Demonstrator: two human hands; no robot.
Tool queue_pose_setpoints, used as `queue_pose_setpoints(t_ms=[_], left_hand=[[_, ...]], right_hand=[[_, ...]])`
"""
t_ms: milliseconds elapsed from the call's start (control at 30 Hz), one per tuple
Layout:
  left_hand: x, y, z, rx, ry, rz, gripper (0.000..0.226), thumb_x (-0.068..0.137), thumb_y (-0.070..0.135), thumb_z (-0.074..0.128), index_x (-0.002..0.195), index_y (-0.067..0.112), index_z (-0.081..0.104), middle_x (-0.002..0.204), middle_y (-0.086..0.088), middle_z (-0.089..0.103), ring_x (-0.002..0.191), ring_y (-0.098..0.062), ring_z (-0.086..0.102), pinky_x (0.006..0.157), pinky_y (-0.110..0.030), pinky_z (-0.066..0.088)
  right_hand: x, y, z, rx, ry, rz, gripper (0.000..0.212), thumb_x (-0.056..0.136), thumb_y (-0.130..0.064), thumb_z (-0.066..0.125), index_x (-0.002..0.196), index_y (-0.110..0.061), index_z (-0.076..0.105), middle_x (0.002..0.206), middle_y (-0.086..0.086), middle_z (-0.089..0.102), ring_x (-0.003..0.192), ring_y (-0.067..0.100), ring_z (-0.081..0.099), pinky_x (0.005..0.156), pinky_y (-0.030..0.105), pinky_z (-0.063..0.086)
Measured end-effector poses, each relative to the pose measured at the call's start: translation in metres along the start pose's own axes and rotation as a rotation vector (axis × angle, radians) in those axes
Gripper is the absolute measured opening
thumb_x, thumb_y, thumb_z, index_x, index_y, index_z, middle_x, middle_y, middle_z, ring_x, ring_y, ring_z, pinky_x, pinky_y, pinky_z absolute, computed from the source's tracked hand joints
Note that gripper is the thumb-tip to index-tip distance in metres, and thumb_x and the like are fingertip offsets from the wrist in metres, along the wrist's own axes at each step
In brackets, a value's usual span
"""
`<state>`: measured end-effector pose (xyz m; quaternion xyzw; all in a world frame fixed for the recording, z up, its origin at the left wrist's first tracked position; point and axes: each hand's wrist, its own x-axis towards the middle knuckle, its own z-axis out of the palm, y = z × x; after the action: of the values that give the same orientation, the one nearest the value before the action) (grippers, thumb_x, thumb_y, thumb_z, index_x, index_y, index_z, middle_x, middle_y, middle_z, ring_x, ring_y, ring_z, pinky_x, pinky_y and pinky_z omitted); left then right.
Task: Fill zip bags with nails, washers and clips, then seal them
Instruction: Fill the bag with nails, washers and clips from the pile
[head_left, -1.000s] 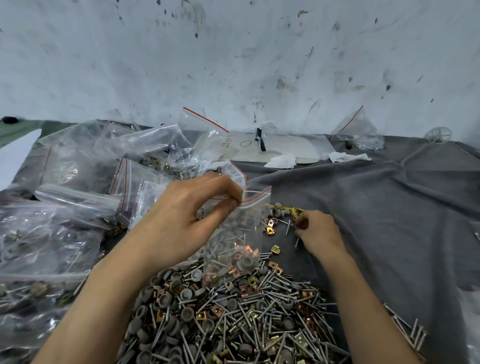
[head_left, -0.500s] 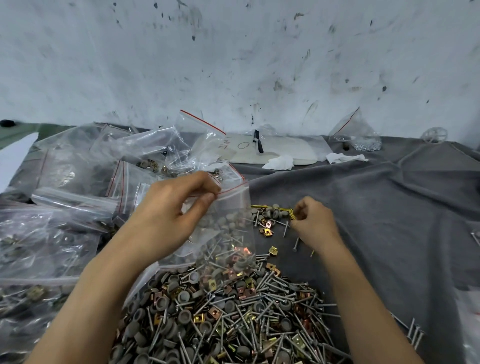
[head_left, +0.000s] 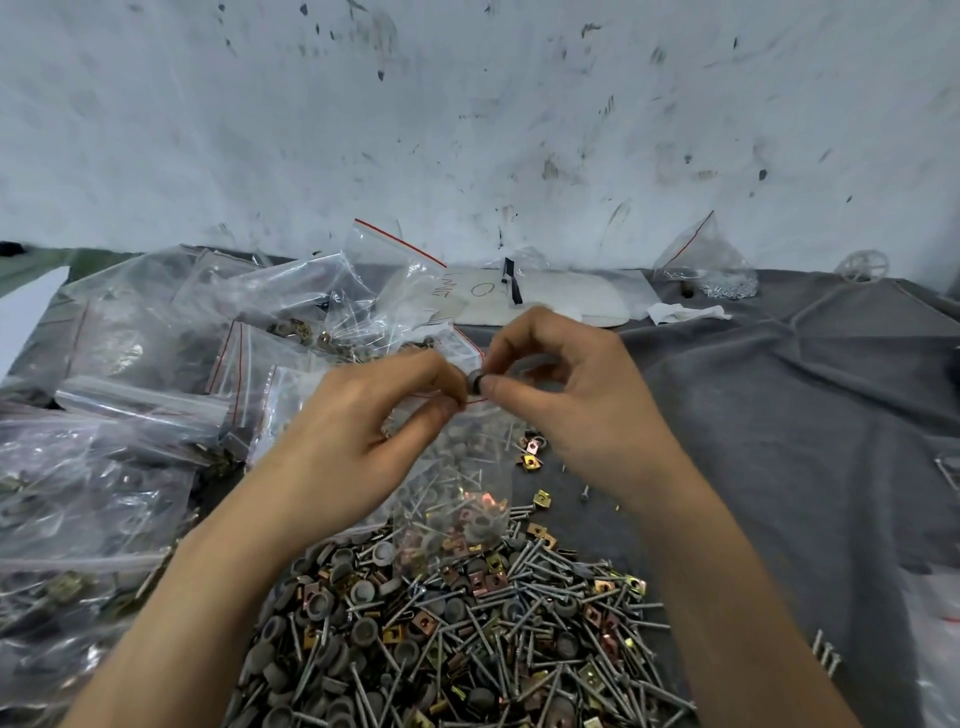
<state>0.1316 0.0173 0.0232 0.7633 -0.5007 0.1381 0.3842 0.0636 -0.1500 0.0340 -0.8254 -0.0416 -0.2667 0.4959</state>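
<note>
The zip bag (head_left: 457, 467) hangs in the middle of the view, just above the far edge of the pile (head_left: 441, 623). It is a small clear pouch with a thin red line along its top. Its lower part already holds a loose mix: grey nails lying at all angles, dark round washers and a few copper and brass-coloured clips. The plastic is creased and glossy, so the contents show through somewhat dimly.

The left hand (head_left: 363, 431) pinches the bag's top edge between thumb and forefinger, with the other fingers curled under. The right hand (head_left: 587, 410) meets it at the mouth of the bag, thumb and forefinger closed on a single dark washer (head_left: 474, 382) – whether the washer is inside the opening or just over it cannot be told.

The pile is a dense heap of the same nails, washers and square clips, lying on a grey cloth (head_left: 779, 415). A few loose clips (head_left: 531, 453) lie on the cloth just right of the bag. To the left lies a heap of filled bags (head_left: 130, 441) – clear, with red lines.
</note>
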Motion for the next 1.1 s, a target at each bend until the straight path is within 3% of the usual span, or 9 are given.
queue_pose_setpoints(t_ms=[133,367,500,600,667,800,900,1033,1100], left_hand=[[0.000,-0.001,0.000,-0.002,0.003,-0.002,0.014,0.090,0.017,0.055,0.093,0.011,0.067,0.095,0.006,0.070,0.092,-0.001,0.065,0.080,-0.028,0.050],[0.000,-0.002,-0.001,0.003,0.009,-0.004,0.014,0.090,0.017,0.055,0.092,0.011,0.067,0.096,0.005,0.071,0.094,0.000,0.064,0.082,-0.027,0.050],[0.000,-0.001,-0.002,0.009,0.013,-0.004,0.013,0.089,0.016,0.055,0.092,0.012,0.067,0.096,0.004,0.071,0.094,-0.003,0.065,0.083,-0.029,0.051],[0.000,0.000,-0.002,0.011,0.011,0.000,0.012,0.089,0.015,0.056,0.091,0.012,0.067,0.096,0.004,0.071,0.094,-0.004,0.065,0.083,-0.029,0.051],[0.000,-0.001,-0.002,0.011,0.009,0.003,0.012,0.089,0.015,0.056,0.091,0.012,0.067,0.096,0.003,0.071,0.093,-0.004,0.065,0.082,-0.028,0.050],[-0.001,0.000,-0.003,0.000,0.002,-0.001,0.011,0.089,0.016,0.056,0.091,0.015,0.067,0.097,0.004,0.071,0.094,-0.004,0.065,0.083,-0.028,0.051],[-0.001,0.000,-0.003,0.007,-0.003,0.005,0.010,0.089,0.016,0.056,0.091,0.016,0.067,0.097,0.005,0.070,0.094,-0.003,0.065,0.083,-0.027,0.051],[-0.001,0.000,-0.003,0.022,-0.006,0.010,0.010,0.089,0.016,0.057,0.091,0.017,0.067,0.096,0.005,0.070,0.093,-0.006,0.065,0.081,-0.029,0.050],[-0.001,0.000,-0.004,0.025,-0.009,0.012,0.009,0.089,0.017,0.057,0.091,0.018,0.066,0.096,0.006,0.070,0.093,-0.004,0.065,0.081,-0.028,0.049]], right_hand=[[0.001,0.002,-0.003,-0.027,0.003,0.042,0.021,0.079,-0.006,0.072,0.075,-0.025,0.066,0.076,-0.011,0.068,0.081,0.012,0.064,0.081,0.037,0.052],[0.009,0.030,-0.002,0.033,0.162,0.103,0.027,0.085,-0.001,0.062,0.077,-0.026,0.065,0.076,-0.012,0.068,0.077,0.004,0.064,0.072,0.016,0.050],[0.009,0.075,0.010,-0.353,-0.072,0.345,0.018,0.088,-0.001,0.059,0.089,-0.014,0.071,0.078,-0.005,0.064,0.071,0.007,0.058,0.061,0.008,0.039],[0.003,0.099,0.025,-0.480,-0.257,0.421,0.016,0.089,-0.007,0.061,0.099,-0.011,0.073,0.102,0.004,0.069,0.098,0.017,0.061,0.079,0.016,0.039],[-0.001,0.105,0.033,-0.519,-0.323,0.477,0.014,0.089,-0.012,0.062,0.097,-0.012,0.074,0.101,0.002,0.069,0.099,0.018,0.061,0.079,0.019,0.039],[-0.003,0.105,0.037,-0.587,-0.352,0.518,0.012,0.089,-0.012,0.061,0.087,-0.017,0.072,0.100,0.002,0.067,0.096,0.021,0.060,0.073,0.021,0.037],[-0.003,0.106,0.035,-0.527,-0.350,0.516,0.026,0.086,-0.013,0.066,0.065,-0.024,0.055,0.087,-0.003,0.061,0.080,0.014,0.056,0.071,0.022,0.037],[-0.003,0.110,0.035,-0.434,-0.321,0.487,0.021,0.081,-0.010,0.071,0.070,-0.020,0.055,0.084,-0.003,0.061,0.076,0.011,0.054,0.055,0.011,0.037],[-0.001,0.107,0.031,-0.381,-0.235,0.488,0.019,0.079,-0.008,0.071,0.072,-0.018,0.057,0.079,-0.002,0.061,0.074,0.012,0.055,0.057,0.014,0.040]])
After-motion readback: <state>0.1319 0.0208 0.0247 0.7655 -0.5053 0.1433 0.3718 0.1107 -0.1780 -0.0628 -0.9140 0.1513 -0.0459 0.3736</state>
